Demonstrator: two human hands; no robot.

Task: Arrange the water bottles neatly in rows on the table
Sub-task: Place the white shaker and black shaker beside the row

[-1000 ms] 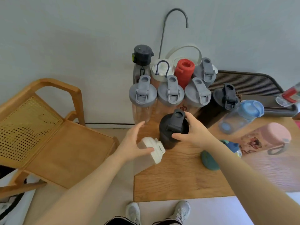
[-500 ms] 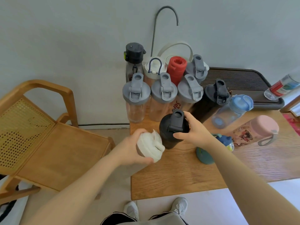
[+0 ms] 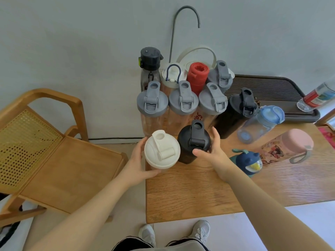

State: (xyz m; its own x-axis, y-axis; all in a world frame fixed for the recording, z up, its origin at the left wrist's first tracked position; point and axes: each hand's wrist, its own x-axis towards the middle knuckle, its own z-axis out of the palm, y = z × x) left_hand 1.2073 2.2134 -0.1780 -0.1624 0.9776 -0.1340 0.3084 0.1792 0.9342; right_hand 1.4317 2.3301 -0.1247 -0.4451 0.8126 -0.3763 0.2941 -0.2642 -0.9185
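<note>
My left hand (image 3: 136,163) grips a white-lidded bottle (image 3: 161,151), upright at the table's left front corner and touching a black shaker bottle (image 3: 193,140). My right hand (image 3: 213,151) cups the black shaker's right side, thumb on the lid's front edge. Behind them stand three grey-lidded bottles (image 3: 183,103) in a row, with another black bottle (image 3: 243,105) at its right end. The back row by the wall holds a black-capped clear bottle (image 3: 150,58), a white-lidded one (image 3: 173,75), a red one (image 3: 197,75) and a grey-lidded one (image 3: 220,75).
To the right are a tilted blue-lidded bottle (image 3: 270,115), a pink bottle (image 3: 290,147) and a small navy bottle (image 3: 249,162). A dark slatted tray (image 3: 272,87) holds a red-labelled plastic bottle (image 3: 319,96). Wooden table (image 3: 190,192); wooden chair (image 3: 54,160) at left.
My left hand closed on the tilted white-lidded bottle at the table's edge, stood it upright and set it against the black shaker. My right hand stayed on the black shaker.
</note>
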